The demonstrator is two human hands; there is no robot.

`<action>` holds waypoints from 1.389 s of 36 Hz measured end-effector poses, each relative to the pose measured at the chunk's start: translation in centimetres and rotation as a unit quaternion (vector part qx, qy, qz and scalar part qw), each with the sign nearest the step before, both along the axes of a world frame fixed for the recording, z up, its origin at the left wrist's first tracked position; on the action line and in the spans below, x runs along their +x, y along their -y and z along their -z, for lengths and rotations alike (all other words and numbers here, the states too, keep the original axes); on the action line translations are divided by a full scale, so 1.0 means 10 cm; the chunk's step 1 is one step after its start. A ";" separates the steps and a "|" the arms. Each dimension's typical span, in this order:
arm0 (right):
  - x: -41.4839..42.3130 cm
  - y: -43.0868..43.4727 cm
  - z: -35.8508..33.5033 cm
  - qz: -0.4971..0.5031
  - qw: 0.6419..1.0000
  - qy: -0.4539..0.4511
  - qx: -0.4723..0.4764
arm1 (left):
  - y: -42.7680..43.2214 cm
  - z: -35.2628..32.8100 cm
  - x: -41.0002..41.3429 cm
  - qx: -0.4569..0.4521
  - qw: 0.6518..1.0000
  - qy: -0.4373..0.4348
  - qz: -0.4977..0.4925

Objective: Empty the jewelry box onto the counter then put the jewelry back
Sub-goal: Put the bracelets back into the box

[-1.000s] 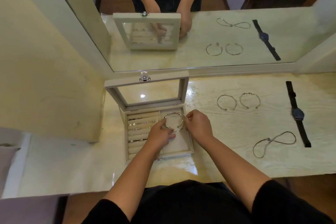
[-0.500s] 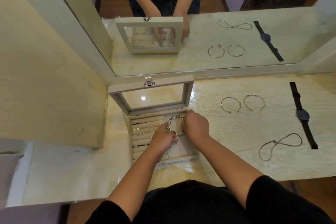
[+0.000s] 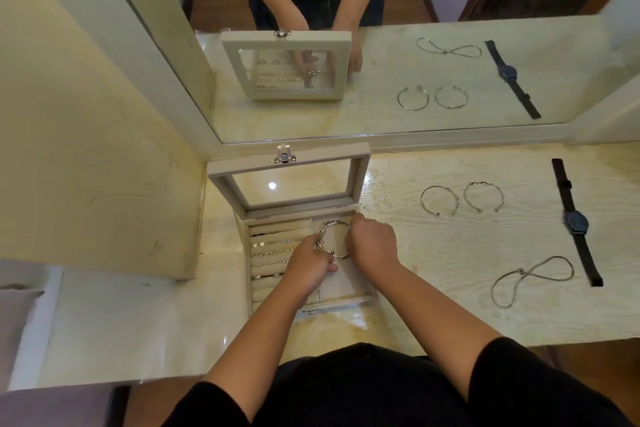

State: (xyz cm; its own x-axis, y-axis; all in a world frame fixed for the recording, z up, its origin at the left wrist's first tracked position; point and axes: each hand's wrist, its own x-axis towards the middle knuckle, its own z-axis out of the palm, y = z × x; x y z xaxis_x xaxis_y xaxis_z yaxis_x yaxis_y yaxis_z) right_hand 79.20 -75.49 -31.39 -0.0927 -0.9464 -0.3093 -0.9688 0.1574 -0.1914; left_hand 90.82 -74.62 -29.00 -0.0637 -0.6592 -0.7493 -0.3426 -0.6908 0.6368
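Observation:
A beige jewelry box (image 3: 346, 302) stands open on the pale counter (image 3: 433, 288), its glass lid (image 3: 287, 180) upright. Ring rolls with small pieces (image 3: 273, 248) fill its left side. Over the right compartment, my left hand (image 3: 308, 267) and my right hand (image 3: 372, 241) both grip a bunch of silver bangles (image 3: 332, 239), one on each side. On the counter to the right lie two silver cuff bangles (image 3: 440, 199) (image 3: 483, 196), a dark wristwatch (image 3: 576, 222) and a silver chain (image 3: 530, 279).
A large mirror (image 3: 381, 62) backs the counter and repeats the scene. A cream side wall (image 3: 86, 149) closes off the left. The counter's front edge runs just before my body.
Both hands have lowered the bunch of bangles slightly toward the box's right compartment. The camera view has shifted a little. The items on the counter have stayed put.

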 end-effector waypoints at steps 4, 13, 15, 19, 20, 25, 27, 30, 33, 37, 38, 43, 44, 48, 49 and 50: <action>-0.03 -0.05 0.01 0.032 0.998 0.055 -0.020 | -0.03 0.00 -0.01 -0.023 1.000 0.014 -0.013; -0.21 -0.23 -0.04 0.121 0.969 0.210 -0.046 | -0.09 -0.03 -0.19 -0.076 0.995 0.009 -0.069; -0.28 -0.27 -0.06 0.144 0.963 0.224 -0.053 | -0.12 -0.04 -0.26 -0.097 0.993 0.003 -0.061; -0.45 -0.34 -0.06 0.180 0.953 0.237 -0.059 | -0.17 -0.05 -0.46 -0.145 0.989 0.000 -0.017; -0.50 -0.36 -0.06 0.187 0.950 0.243 -0.059 | -0.19 -0.05 -0.52 -0.150 0.989 -0.002 -0.006; -0.71 -0.46 -0.07 0.214 0.944 0.245 -0.059 | -0.25 -0.03 -0.77 -0.147 0.989 -0.013 0.030; -0.80 -0.48 -0.07 0.227 0.941 0.245 -0.064 | -0.27 -0.03 -0.85 -0.142 0.989 -0.015 0.037; -0.95 -0.52 -0.07 0.248 0.934 0.247 -0.075 | -0.29 -0.03 -0.96 -0.134 0.990 -0.019 0.041; -1.09 -0.54 -0.06 0.266 0.927 0.249 -0.082 | -0.30 -0.03 -1.06 -0.114 0.993 -0.032 0.030; -1.24 -0.57 -0.04 0.288 0.920 0.252 -0.087 | -0.30 -0.02 -1.17 -0.097 0.994 -0.037 0.021; -1.27 -0.57 -0.04 0.294 0.917 0.253 -0.087 | -0.30 -0.02 -1.20 -0.092 0.995 -0.036 0.018; -1.44 -0.57 0.00 0.326 0.905 0.258 -0.091 | -0.30 0.02 -1.31 -0.063 0.997 -0.048 0.000; -1.47 -0.57 0.01 0.332 0.902 0.259 -0.090 | -0.29 0.03 -1.33 -0.057 0.997 -0.048 -0.001; -1.56 -0.54 0.05 0.345 0.897 0.264 -0.079 | -0.27 0.08 -1.39 -0.057 0.998 -0.035 0.003; -1.58 -0.53 0.06 0.347 0.896 0.266 -0.075 | -0.26 0.09 -1.39 -0.058 0.998 -0.032 0.003; -1.59 -0.53 0.07 0.348 0.895 0.268 -0.072 | -0.25 0.10 -1.40 -0.057 0.998 -0.031 0.002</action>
State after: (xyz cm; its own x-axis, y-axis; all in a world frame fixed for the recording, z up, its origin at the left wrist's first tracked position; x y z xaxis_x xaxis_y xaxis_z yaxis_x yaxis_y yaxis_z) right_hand 63.30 -70.23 -32.05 -0.5510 -0.7502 -0.3655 -0.4083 0.6243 -0.6660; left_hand 76.80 -72.15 -30.02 -0.1105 -0.7400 -0.6635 -0.3022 -0.6109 0.7317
